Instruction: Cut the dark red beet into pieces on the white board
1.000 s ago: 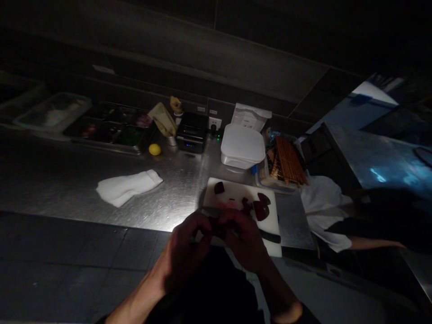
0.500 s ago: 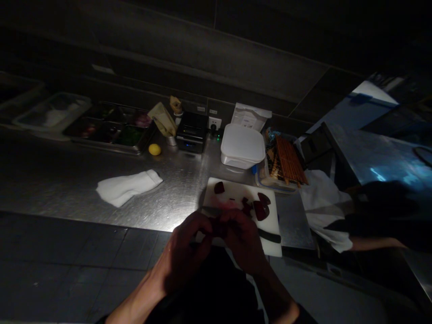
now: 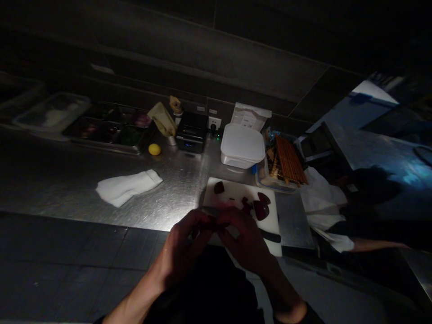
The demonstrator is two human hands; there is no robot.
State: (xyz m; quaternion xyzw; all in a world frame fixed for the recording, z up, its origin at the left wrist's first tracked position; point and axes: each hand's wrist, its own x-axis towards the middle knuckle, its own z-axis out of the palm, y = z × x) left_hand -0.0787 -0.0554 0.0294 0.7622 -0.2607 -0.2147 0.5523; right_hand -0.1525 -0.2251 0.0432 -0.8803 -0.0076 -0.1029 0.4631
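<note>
At the bottom centre of the frame, your bare left hand (image 3: pixel 184 249) and right hand (image 3: pixel 245 238) sit close together, fingers curled in and touching over the near edge of a white plastic cutting board (image 3: pixel 270 245). Whatever they pinch is too dark to make out. Just beyond them, smooth dark red beetroot wedges (image 3: pixel 260 210) lie scattered across the board, and a black-handled knife (image 3: pixel 270 236) rests on it by your right hand.

Upper centre, a square white lidded plastic tub (image 3: pixel 242 146) stands beside a clear plastic tray (image 3: pixel 270 180) holding thin brown wooden sticks. Upper left, a row of steel pans (image 3: pixel 108 135) holds dark green and reddish food, too dim to name, and a clear tray (image 3: pixel 50 112) lies past them. On the brushed steel counter (image 3: pixel 67 180) lie a folded white cloth (image 3: pixel 126 188) and a yellow lemon (image 3: pixel 154 149). At far right is another person's bare forearm (image 3: pixel 378 245) — well apart from you.
</note>
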